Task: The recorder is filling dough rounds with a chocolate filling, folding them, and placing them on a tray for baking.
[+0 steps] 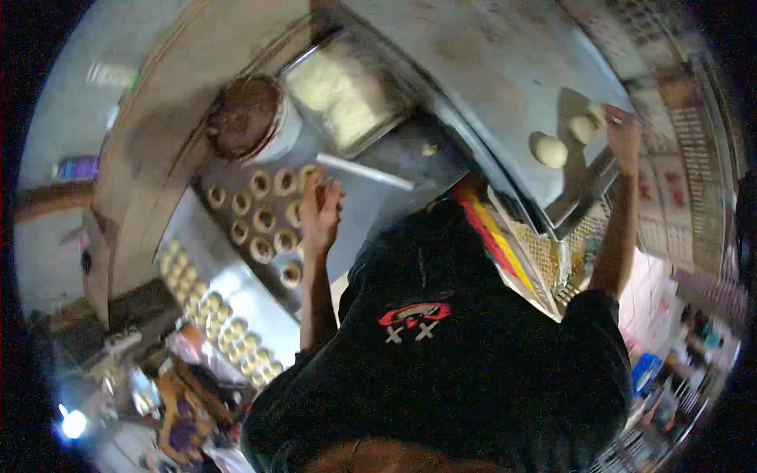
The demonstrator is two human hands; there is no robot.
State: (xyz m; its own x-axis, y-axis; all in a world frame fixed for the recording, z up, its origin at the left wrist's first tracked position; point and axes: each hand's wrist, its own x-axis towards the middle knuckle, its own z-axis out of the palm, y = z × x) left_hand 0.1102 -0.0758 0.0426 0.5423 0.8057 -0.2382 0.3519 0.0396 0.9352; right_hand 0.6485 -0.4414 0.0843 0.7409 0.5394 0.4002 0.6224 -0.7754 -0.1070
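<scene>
My left hand (320, 210), its fingers apart and slightly bent, hovers over or beside flat dough rounds (262, 219) with dark filling in their middles, laid in rows on a dark metal worktop. A pale rod (365, 171) lies just beyond its fingertips. My right hand (621, 133) is stretched out to the far right, at pale dough balls (582, 129) on a grey metal surface. Something small and pale shows at its fingertips; blur hides whether the fingers grip it. Another dough ball (550, 151) lies a little to the left of that hand.
A round tub of dark brown filling (245, 118) stands beside a rectangular tray of pale flour or dough (334, 97). Many small dough pieces (222, 319) line a lighter surface at lower left. A raised metal edge (473, 142) divides the worktops. People (183, 414) are at lower left.
</scene>
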